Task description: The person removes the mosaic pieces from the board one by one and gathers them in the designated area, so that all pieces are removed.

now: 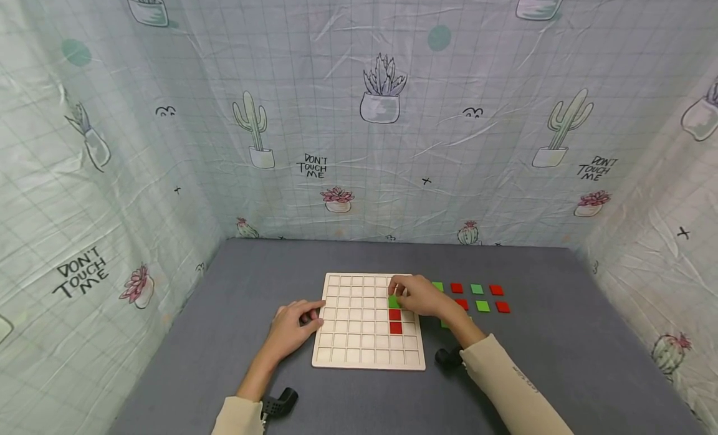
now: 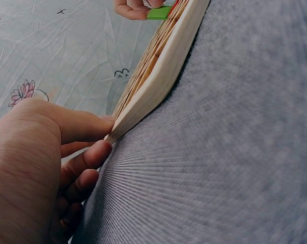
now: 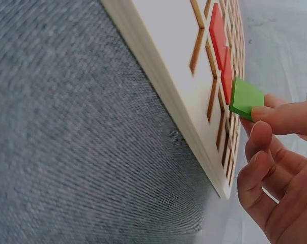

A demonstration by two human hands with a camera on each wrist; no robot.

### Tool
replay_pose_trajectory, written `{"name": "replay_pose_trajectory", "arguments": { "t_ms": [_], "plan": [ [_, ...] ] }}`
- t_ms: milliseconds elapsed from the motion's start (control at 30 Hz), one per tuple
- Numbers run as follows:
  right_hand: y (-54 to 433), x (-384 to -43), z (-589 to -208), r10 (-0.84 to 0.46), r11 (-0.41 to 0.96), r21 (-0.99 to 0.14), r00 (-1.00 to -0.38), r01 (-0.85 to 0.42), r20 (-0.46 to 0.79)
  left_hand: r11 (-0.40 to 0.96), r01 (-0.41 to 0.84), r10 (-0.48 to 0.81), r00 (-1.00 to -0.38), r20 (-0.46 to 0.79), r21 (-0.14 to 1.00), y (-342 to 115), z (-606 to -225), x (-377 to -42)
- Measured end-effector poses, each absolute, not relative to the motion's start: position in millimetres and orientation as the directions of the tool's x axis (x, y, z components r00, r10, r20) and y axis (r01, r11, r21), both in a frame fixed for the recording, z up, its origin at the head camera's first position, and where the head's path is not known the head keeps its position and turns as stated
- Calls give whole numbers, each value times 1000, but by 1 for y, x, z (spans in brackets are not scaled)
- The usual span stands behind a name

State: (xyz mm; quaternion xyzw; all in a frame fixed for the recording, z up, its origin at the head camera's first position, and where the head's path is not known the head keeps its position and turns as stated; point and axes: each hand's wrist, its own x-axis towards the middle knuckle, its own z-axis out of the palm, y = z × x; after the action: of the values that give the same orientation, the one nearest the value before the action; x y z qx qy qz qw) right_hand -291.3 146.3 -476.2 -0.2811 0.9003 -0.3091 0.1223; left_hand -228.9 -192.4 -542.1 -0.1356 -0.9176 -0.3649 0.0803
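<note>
A pale wooden grid board (image 1: 359, 341) lies flat on the grey table. Two red square tiles (image 1: 395, 321) sit in cells of one column toward its right side. Just beyond them my right hand (image 1: 417, 295) pinches a green square tile (image 3: 247, 98) between thumb and finger; in the right wrist view this tile is tilted over the board beside the red ones. My left hand (image 1: 290, 328) is at the board's left edge, thumb and fingers pinching the rim, as the left wrist view shows (image 2: 41, 147).
Right of the board, loose red tiles (image 1: 496, 290) and green tiles (image 1: 482, 306) lie in rows, some hidden behind the right forearm. A printed cloth (image 1: 392, 148) hangs around the table's back and sides. Black wrist cameras (image 1: 280, 402) sit at both wrists.
</note>
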Motion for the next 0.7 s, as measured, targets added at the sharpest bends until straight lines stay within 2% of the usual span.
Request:
{"name": "replay_pose_trajectory", "arguments": {
  "t_ms": [200, 700],
  "plan": [
    [157, -287, -468, -594, 624, -632, -804, -460, -1, 701, 309, 189, -950, 250, 643, -192, -541, -230],
    [209, -259, -462, -504, 601, -698, -862, -389, 48, 699, 306, 195, -951, 239, 647, -193, -542, -230]
  ]
}}
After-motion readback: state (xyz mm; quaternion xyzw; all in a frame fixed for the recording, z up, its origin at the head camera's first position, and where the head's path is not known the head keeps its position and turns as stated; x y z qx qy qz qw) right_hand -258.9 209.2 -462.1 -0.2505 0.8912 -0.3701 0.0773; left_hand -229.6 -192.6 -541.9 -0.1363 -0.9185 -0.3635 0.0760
